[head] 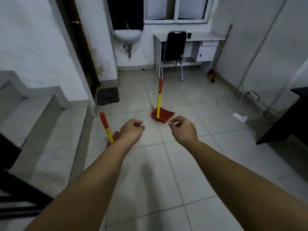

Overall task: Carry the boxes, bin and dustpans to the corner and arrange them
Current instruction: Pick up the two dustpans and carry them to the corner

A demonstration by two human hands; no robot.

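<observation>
1. Fingers of your left hand (131, 130) curl loosely inward and hold nothing; fingers of your right hand (183, 129) curl the same way, thumb and forefinger close together, with nothing visible between them.
2. Both of your bare forearms reach forward over the pale tiled floor (166, 172), hands side by side and apart from each other.
3. You have the near dustpan (115, 136) just beyond your left wrist: its red pan is partly hidden behind your arm, and its yellow-and-red handle stands up, tilted a little to the left.
4. You have the far dustpan (162, 116) on the floor between and just beyond your two hands; its red pan lies flat, and its long handle rises yellow, then red, then metal toward the desk.
5. Neither hand touches either dustpan.
6. Ahead of you a white desk (190, 37) stands under the window with a black chair (176, 45) pushed to it, and a white basin (128, 35) hangs on the wall to its left.
7. To your right a white power strip (240, 116) and its cable lie on the floor near the wall, and a broom (212, 75) leans in the corner beside the desk.
8. To your left a dark mat (108, 95) lies by the doorway.
</observation>
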